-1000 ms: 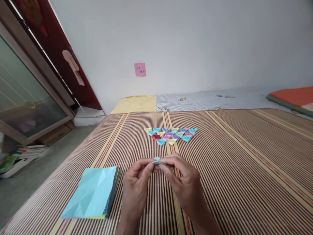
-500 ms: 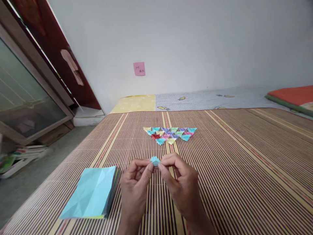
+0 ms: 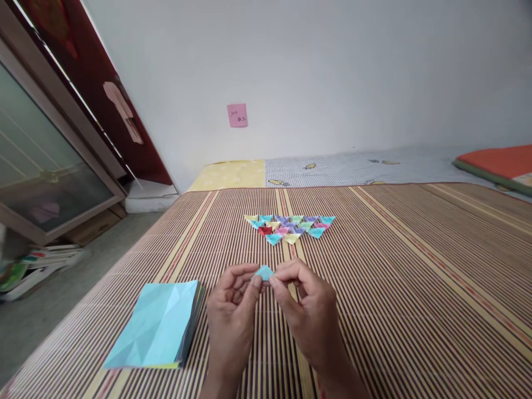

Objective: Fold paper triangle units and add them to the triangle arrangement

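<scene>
A small light-blue folded paper triangle (image 3: 264, 273) is held between both hands, its peak pointing away from me. My left hand (image 3: 233, 307) pinches its left corner between thumb and forefinger, the other fingers curled behind. At the right corner, my right hand (image 3: 310, 310) pinches it the same way. Beyond the hands, several folded paper pieces (image 3: 292, 228) in blue, yellow, purple, green, pink and red lie in close rows. A stack of square paper (image 3: 153, 324), with a creased light-blue sheet on top, lies left of my left hand.
Everything rests on a striped bamboo mat (image 3: 399, 288). Patterned cloth (image 3: 332, 169) runs behind it along the white wall, where a pink note (image 3: 237, 115) is stuck. A folded orange-and-green cloth (image 3: 499, 163) lies far right. Left of the mat's edge are the floor and a glass-panelled door (image 3: 45, 160).
The blue paper has turned or been flattened between my fingers and now shows a plain triangular face. My left thumb and fingers have shifted slightly; the rest stays put.
</scene>
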{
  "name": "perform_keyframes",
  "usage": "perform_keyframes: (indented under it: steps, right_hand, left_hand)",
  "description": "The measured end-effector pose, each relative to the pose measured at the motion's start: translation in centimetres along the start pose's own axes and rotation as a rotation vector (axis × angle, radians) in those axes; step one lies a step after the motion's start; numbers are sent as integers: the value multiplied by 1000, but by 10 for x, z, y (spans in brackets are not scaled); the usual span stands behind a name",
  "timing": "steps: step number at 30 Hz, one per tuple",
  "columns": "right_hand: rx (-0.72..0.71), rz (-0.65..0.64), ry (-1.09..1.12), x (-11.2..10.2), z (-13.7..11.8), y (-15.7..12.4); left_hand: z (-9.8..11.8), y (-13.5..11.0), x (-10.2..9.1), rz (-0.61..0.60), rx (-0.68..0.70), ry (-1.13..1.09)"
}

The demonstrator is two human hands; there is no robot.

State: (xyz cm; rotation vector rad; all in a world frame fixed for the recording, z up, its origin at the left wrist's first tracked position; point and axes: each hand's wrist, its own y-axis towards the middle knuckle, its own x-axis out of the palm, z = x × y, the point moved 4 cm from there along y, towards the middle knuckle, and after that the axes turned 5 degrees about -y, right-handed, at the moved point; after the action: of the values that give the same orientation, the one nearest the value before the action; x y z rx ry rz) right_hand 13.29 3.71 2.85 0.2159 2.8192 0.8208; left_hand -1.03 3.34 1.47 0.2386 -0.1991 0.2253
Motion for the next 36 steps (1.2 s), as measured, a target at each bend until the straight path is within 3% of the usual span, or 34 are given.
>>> perform_keyframes:
  steps: [7,14,20,26,31,36]
  right_hand:
    - [159,-28,53,0,7,-2]
    - [153,-224,136,-7,6,5]
    - [124,-270,-4,-8,6,7]
    - [90,-250,-73,-7,6,8]
    - [116,-313,7,-3,7,6]
    - [64,-307,-89,-3,4,6]
  left_hand:
    - [-3,2,-1,-21,-49,18]
    - [-5,9,-1,-239,-165,-7]
    - [-6,7,-1,-171,-89,0]
    - [-5,5,6,-252,-180,-8]
    - [0,4,6,-253,-104,39]
    - [-2,0,8,-224,-82,44]
